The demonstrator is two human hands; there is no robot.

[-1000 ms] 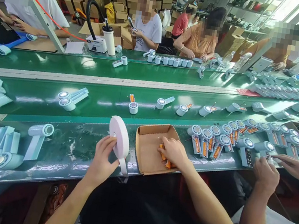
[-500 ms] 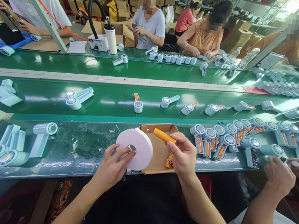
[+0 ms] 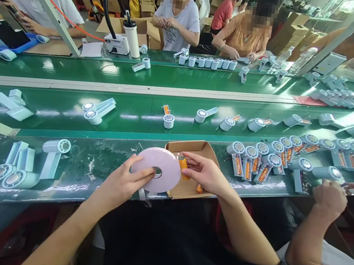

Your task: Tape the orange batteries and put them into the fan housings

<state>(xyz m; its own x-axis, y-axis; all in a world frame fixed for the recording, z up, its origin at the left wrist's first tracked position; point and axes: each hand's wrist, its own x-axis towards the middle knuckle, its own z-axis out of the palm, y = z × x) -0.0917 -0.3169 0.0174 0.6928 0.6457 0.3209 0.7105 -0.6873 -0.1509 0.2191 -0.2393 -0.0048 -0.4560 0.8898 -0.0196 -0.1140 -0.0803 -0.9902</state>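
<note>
My left hand grips a roll of pale double-sided tape, its fingers at the centre hole. Held in my right hand is an orange cylindrical battery, close against the roll's right edge and partly hidden by it. Beneath both lies an open shallow cardboard box on the bench edge. Inside the box, under my right wrist, part of another orange battery shows.
Pale blue fan bodies lie on the bench at left. Many more with orange batteries crowd the right, beside a co-worker's hands. A green conveyor carries spaced units. Several people sit across the line.
My right hand has brought the battery left and down, from above the box to the roll's edge. The tape roll has tilted flatter and moved slightly. The view has shifted a little.
</note>
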